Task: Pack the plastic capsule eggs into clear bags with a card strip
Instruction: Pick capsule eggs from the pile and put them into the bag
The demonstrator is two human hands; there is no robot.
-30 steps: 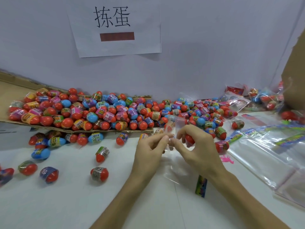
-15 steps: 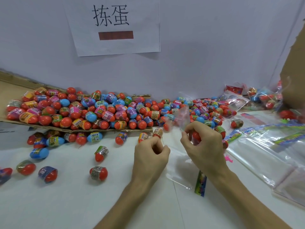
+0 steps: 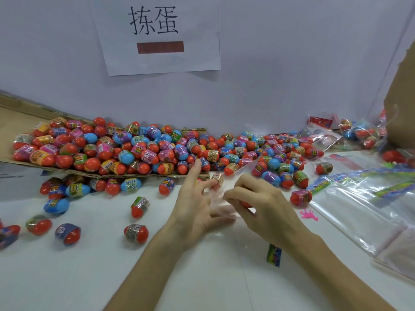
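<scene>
Nearest you, the card strip (image 3: 274,255) lay at the near end of the clear bag (image 3: 226,237), flat on the white bench (image 3: 89,265). Your left hand (image 3: 197,207) was spread wide with straight fingers, holding nothing. Your right hand (image 3: 265,205) curled round a red capsule egg (image 3: 246,203) at the bag's far end (inside the film or not, I couldn't tell). Beyond, the egg pile (image 3: 134,149) sat on a cardboard sheet (image 3: 13,113), with spare bags (image 3: 359,209) at right.

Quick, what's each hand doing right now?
Left hand: open, fingers spread.
Right hand: closed on a red egg.
</scene>
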